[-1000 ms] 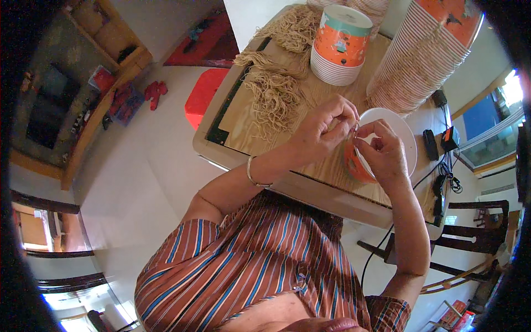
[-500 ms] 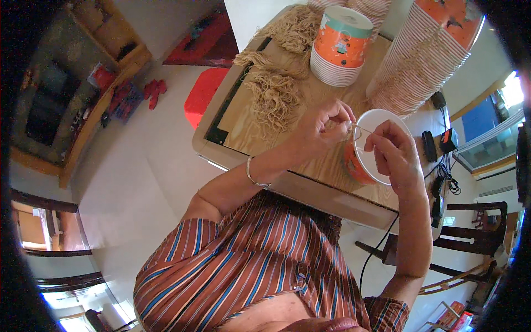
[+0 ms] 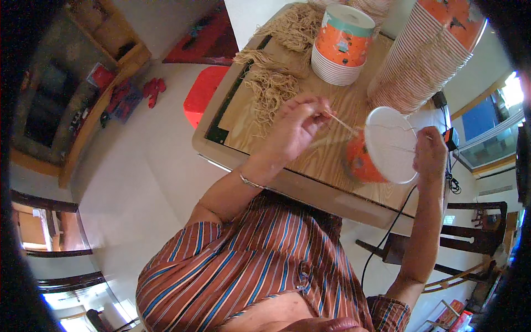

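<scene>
My left hand (image 3: 303,123) is above the table, its thumb and fingers pinched on a tan string (image 3: 344,123). From there the string slants down toward the rim of an orange paper bucket (image 3: 362,157) with a white inside. That bucket leans, its round mouth turned to the right. Thin strands cross in front of the mouth to my right hand (image 3: 430,150), whose fingers are closed on them at the far side of the rim. Whether the strands touch the bucket, I cannot tell.
Tangled bundles of tan string (image 3: 270,88) lie on the wooden tabletop (image 3: 310,166). Behind stand a short upside-down bucket stack (image 3: 338,52) and a tall leaning stack (image 3: 417,69). Black adapters (image 3: 451,138) and cables lie at the right edge. A red stool (image 3: 203,97) stands left.
My hands have moved apart, the left one leftward and the right one to the right, drawing the string out between them. The bucket has shifted slightly right, with its mouth more in view.
</scene>
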Motion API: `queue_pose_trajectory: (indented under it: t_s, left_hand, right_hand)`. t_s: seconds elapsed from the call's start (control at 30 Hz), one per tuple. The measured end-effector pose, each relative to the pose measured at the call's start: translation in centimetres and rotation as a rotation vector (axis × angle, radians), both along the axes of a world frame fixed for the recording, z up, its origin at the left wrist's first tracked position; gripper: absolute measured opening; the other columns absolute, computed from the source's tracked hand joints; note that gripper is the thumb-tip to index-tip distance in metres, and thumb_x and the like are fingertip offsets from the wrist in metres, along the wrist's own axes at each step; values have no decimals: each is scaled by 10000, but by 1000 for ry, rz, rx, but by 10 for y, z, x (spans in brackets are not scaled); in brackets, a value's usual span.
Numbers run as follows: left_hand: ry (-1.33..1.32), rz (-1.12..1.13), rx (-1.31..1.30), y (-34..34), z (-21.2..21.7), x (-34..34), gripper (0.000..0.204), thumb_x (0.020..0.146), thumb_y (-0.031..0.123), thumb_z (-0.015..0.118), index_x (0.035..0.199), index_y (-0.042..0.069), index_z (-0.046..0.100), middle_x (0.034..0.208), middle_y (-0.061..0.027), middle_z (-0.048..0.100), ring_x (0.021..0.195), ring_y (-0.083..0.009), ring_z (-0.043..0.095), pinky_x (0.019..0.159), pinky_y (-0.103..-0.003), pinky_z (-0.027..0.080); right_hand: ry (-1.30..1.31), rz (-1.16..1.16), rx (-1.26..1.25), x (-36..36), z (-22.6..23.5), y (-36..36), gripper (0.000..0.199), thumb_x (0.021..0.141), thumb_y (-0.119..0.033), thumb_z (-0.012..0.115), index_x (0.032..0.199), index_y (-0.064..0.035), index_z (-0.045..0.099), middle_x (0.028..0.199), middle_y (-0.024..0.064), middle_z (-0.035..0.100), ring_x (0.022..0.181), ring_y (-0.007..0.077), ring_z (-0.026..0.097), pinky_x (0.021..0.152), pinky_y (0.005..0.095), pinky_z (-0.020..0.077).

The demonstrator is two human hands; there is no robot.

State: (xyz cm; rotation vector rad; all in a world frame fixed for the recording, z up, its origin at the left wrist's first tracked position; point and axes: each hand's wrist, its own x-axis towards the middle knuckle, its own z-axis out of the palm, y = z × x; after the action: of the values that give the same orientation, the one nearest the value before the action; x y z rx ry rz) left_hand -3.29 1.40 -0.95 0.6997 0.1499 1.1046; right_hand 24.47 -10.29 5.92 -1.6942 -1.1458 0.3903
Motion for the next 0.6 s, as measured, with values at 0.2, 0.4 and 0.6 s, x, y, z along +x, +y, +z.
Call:
queue_pose_trajectory:
  t_s: [0.2,0.4,0.6]
  left_hand:
    - [49,-64,-19,-19,-25,-10,84,910,117,576,953,51,604,970,-74,638,917,-185,610,874,-345,501]
    - [59,47,-35,-12,-8,-19,95,930,154,553,910,69,591,933,-88,639,852,-183,610,819,-337,510]
    - [-122,100,118,15,53,-43,147,941,169,517,868,55,575,866,-109,638,811,-229,620,781,-337,512]
  right_hand:
    - [506,-96,65,-6,17,-6,143,930,-227,532,923,-90,574,665,-24,522,475,42,392,399,209,299]
    - [-447,157,-35,-58,5,-3,240,839,-104,678,1038,-29,567,1057,102,590,811,221,587,748,339,492]
    - [-754,569,-128,-97,3,-15,318,801,-254,726,1008,-55,591,848,99,648,834,300,630,858,403,464]
